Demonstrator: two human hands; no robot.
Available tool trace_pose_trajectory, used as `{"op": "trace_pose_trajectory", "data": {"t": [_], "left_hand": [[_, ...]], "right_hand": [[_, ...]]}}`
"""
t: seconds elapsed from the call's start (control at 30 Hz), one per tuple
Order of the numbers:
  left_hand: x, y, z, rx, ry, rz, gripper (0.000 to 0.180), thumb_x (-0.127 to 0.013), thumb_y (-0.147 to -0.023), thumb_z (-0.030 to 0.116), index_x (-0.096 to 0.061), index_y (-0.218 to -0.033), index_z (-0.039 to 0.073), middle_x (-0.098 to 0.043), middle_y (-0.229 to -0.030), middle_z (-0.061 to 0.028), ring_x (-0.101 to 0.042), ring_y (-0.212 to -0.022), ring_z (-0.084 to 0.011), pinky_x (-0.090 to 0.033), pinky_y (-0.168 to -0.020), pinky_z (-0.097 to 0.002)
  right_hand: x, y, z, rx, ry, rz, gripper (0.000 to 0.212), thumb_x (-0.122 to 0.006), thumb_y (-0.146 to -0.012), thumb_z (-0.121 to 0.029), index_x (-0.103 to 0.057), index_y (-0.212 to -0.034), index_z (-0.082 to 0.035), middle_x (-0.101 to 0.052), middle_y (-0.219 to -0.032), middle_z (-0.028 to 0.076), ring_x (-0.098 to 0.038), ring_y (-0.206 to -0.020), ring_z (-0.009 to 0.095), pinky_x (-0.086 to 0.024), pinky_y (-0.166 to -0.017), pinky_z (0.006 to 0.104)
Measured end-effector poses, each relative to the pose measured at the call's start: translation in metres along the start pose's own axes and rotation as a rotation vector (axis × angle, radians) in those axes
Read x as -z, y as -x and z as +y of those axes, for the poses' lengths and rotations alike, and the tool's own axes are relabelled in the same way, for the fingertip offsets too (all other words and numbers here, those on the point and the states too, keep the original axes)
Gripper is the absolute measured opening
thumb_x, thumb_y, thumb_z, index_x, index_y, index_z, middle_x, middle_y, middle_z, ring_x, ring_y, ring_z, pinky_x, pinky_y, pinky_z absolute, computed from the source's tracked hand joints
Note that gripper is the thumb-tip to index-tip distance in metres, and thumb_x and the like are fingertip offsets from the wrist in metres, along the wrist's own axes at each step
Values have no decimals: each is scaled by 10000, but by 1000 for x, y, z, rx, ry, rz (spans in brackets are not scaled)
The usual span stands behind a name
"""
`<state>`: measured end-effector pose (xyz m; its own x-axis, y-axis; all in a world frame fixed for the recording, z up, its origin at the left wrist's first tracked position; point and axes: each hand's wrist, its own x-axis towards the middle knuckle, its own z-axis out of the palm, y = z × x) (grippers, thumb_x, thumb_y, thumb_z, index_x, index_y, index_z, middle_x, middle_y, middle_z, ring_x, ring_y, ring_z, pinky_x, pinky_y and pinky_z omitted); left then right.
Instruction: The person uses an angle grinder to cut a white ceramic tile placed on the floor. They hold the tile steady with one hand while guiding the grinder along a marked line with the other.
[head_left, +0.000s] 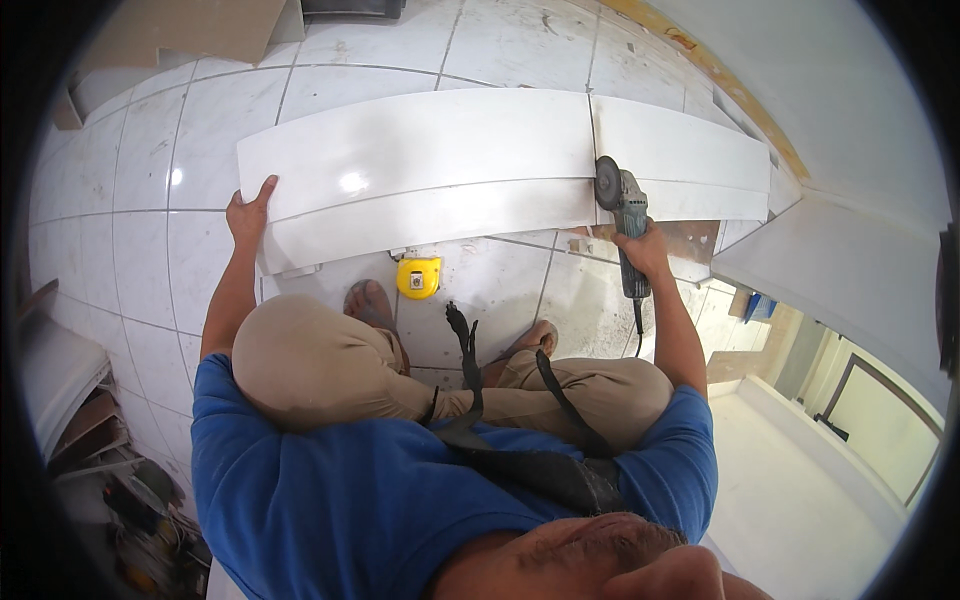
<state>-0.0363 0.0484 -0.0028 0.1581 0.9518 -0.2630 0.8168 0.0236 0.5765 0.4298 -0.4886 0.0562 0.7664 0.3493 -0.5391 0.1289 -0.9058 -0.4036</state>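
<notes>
White panel (430,150), long and glossy, lay crosswise on the tiled floor (210,150) ahead of the person, a thin line running along its length and a dark line crossing it toward the right end. Beige trousers (310,350) covered the person's bent, wide-spread knees on the near side. An angle grinder (631,212) overlapped the panel's near edge, its body slanting back toward the person. The right hand (648,248) was wrapped firmly round that body. The left hand (252,212) clasped the panel's left end, thumb against the edge, the other fingers partly hidden. The grinder's cutting disc (608,183) was at the dark line; whether it touched the surface could not be told. A yellow tape measure (430,276) lay between the feet (372,305), near the panel.
</notes>
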Motion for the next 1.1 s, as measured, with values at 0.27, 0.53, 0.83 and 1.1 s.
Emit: {"op": "trace_pose_trajectory", "data": {"t": [0.27,0.53,0.83,1.1], "left_hand": [[0,-3,-5,19,6,-8,778,-853,-771,535,-656,-1128,-127,-733,-1071,-200,-697,-993,-267,-529,-912,-357],[3,4,6,9,-8,-13,821,-849,-751,576,-655,-1135,-123,-727,-1079,-213,-694,-1003,-293,-526,-923,-371],[4,4,5,-15,-10,45,742,-878,-719,556,-699,-1056,-81,-750,-1012,-188,-718,-928,-274,-548,-868,-368],[2,5,5,-25,10,-1,760,-851,-765,541,-669,-1093,-121,-730,-1048,-225,-697,-970,-310,-535,-898,-386]], "right_hand": [[-1,5,10,8,-47,-41,629,-811,-686,-284,-634,-1167,81,-724,-1006,231,-711,-919,320,-548,-835,399],[-4,-2,7,25,-12,18,652,-824,-700,-273,-614,-1214,68,-723,-1036,201,-698,-920,273,-546,-832,377],[1,-18,-18,-33,2,-1,741,-820,-675,-355,-594,-1242,67,-713,-1078,264,-702,-1008,364,-541,-903,413],[0,-31,-10,-13,5,23,766,-828,-662,-369,-594,-1247,67,-706,-1105,271,-694,-1049,377,-539,-928,422]]}}
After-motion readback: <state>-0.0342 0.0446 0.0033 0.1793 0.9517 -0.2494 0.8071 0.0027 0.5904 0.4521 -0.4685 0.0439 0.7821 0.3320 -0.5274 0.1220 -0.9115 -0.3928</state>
